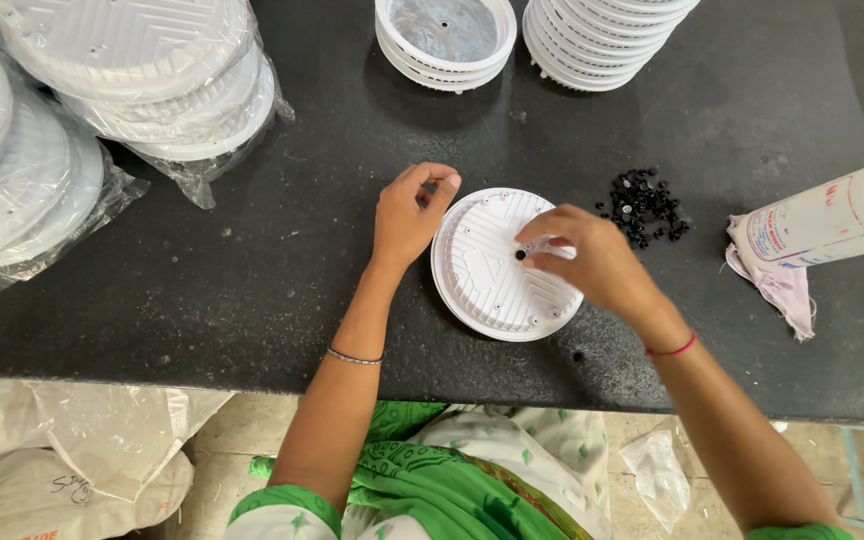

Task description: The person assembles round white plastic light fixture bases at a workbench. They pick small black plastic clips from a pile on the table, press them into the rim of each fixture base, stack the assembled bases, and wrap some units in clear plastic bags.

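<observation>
A round white ribbed plastic disc point(492, 290) lies flat on the black tabletop point(252, 280) in front of me. My left hand point(407, 215) rests at the disc's upper left rim, its fingertips pinched on the edge. My right hand point(582, 255) hovers over the disc's middle, thumb and forefinger pinching a small black part point(520, 255) against the disc's surface. A loose pile of several small black parts point(644, 207) sits just right of the disc.
Two stacks of white discs point(447, 40) point(602, 35) stand at the back edge. Bagged stacks of discs point(142, 80) fill the left. A white bottle point(832, 215) lies on a pink cloth point(787, 290) at right. White sacks point(72, 450) sit below the table.
</observation>
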Demonstrator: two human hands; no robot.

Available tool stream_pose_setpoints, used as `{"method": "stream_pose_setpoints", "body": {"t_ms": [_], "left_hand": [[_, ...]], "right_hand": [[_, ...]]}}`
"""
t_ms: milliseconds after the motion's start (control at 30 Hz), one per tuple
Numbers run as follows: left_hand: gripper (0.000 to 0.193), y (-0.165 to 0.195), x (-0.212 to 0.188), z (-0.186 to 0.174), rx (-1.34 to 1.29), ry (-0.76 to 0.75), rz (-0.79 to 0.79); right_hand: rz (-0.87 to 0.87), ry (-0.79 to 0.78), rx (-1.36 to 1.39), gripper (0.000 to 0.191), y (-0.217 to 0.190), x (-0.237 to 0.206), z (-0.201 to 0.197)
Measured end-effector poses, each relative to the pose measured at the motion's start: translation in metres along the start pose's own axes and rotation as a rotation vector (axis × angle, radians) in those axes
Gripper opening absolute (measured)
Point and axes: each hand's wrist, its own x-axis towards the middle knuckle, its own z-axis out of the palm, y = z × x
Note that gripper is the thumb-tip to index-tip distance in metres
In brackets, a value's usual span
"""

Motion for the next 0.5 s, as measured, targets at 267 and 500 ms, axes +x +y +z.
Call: {"method": "stream_pose_setpoints", "body": {"t_ms": [267,500], "left_hand": [[0.020,-0.002,0.001,0.000,0.034,-0.001,-0.005],[0.018,0.000,0.005,-0.003,0.009,0.027,0.004]], "right_hand": [[0.012,-0.196,-0.271,0.078,0.000,0.049,-0.022],[0.114,-0.379,-0.500,0.097,-0.008,0.071,-0.014]]}}
